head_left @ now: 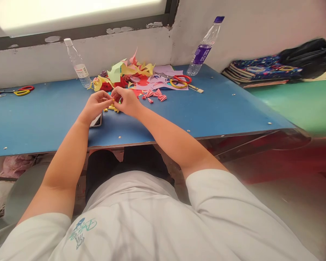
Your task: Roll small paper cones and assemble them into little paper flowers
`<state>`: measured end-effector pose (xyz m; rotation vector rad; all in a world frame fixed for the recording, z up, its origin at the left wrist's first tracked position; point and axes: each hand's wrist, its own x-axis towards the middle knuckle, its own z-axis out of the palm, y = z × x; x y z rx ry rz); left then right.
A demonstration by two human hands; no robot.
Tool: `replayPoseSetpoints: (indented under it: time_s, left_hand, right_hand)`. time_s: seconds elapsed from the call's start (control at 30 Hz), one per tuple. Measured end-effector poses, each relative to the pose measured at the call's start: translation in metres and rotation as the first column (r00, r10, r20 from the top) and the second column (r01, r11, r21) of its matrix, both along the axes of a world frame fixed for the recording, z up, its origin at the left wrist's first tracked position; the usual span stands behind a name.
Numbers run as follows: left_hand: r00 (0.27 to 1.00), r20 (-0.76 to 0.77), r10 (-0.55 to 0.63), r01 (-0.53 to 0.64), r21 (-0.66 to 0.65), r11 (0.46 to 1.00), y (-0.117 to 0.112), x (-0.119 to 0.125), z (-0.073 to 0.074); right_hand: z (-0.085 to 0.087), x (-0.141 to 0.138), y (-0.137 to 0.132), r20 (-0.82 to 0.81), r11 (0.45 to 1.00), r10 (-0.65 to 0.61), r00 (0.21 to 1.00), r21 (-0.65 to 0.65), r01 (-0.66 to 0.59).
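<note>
I'm seeing the person's bare left hand [96, 103] and bare right hand [129, 101] meeting over the front of a flat blue tabletop [220, 105]. Both are closing thumb and fingers on a tiny yellow piece, apparently folded paper [113, 100]; it's sitting right between the fingertips, its shape mostly hidden. Two-sided pinch, probably because something that small needs steadying from both ends.

Shiny yellow folded bits [115, 108] are lying just under the hands, likely so they're close to pick up. A flat dark-edged slab, probably a phone [97, 120], is lying below the left hand, partly covered. Small pink folded-paper cones [154, 95] are sitting together right of the hands, seemingly grouped by colour.

Crumpled red, yellow and pale green paper [116, 72] is piling up behind, perhaps pushed back for working room. Scissors with red and yellow handles [180, 81] are resting on flat lilac paper sheets [165, 69], a slim yellowish cutter [196, 88] beside them, both nearer the right hand's side, maybe for reach. A clear white-capped bottle [81, 71] and a clear purple-labelled bottle [202, 54] are standing toward the back, presumably out of the way.
</note>
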<state>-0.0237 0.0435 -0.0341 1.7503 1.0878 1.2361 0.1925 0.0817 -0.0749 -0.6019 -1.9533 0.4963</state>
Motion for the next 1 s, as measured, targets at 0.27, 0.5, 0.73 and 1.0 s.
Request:
replayPoseSetpoints:
  time_s: [0.27,0.5,0.73,1.0]
  left_hand:
    - [0.996,-0.073,0.059,-0.054,0.075,0.996,0.001,-0.001,0.000]
    - [0.996,-0.071,0.051,-0.052,-0.015,0.999,-0.015,0.004,0.010]
    - [0.993,-0.105,0.046,-0.048,-0.017,0.999,-0.012,0.000,0.010]
    - [0.990,-0.124,0.062,-0.063,-0.004,0.998,-0.015,0.002,0.014]
  right_hand:
    - [0.004,0.003,0.004,0.041,0.999,-0.050,0.998,0.017,0.049]
    - [0.006,0.008,0.004,0.040,0.998,-0.017,0.999,-0.062,0.019]
    - [0.009,0.015,0.007,0.069,0.994,0.079,0.995,-0.078,-0.073]
    - [0.015,0.014,-0.001,0.110,1.000,0.005,0.994,0.030,-0.009]
